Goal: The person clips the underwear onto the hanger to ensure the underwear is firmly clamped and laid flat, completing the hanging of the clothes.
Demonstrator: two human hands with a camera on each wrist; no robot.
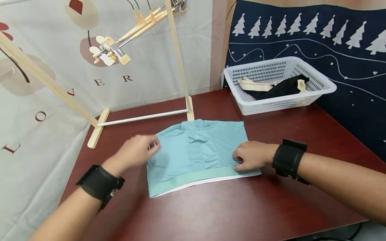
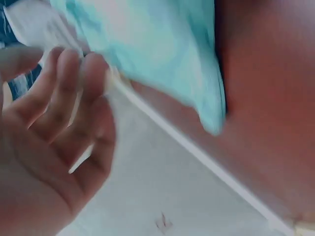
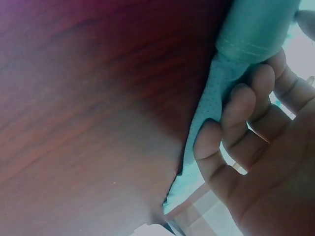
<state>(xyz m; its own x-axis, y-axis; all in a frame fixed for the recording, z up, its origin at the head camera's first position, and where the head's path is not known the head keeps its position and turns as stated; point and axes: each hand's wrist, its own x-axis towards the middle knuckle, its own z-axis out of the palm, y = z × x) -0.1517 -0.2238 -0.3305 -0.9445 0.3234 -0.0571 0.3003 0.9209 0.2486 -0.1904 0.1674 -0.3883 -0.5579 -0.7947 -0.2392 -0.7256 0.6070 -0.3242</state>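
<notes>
Right now I see the teal underwear (image 1: 199,152) lying flat on the dark red table (image 1: 271,207), its long axis running left to right across my view, waistband along the near edge and tilted a little so the left end sits closer to me. My right hand (image 1: 251,155) rests at the garment's right edge, close to the waistband corner; the right wrist view shows the fingers (image 3: 236,132) curled against the fabric edge (image 3: 206,113), touching it and apparently pinching it, though I cannot be sure of a full pinch. My left hand (image 1: 137,150) is at the left edge, blurred (it looks mid-motion), and in the left wrist view its fingers (image 2: 74,93) are loosely bent beside the cloth (image 2: 157,49) with nothing clearly held. So the garment lies between the two hands, each at one short end, with the right hand the one in firmer contact. Well apart, behind, stand a wooden rack (image 1: 178,60) with clip hangers (image 1: 111,52) and a white basket (image 1: 319,90) holding other garments (image 1: 280,87)
</notes>
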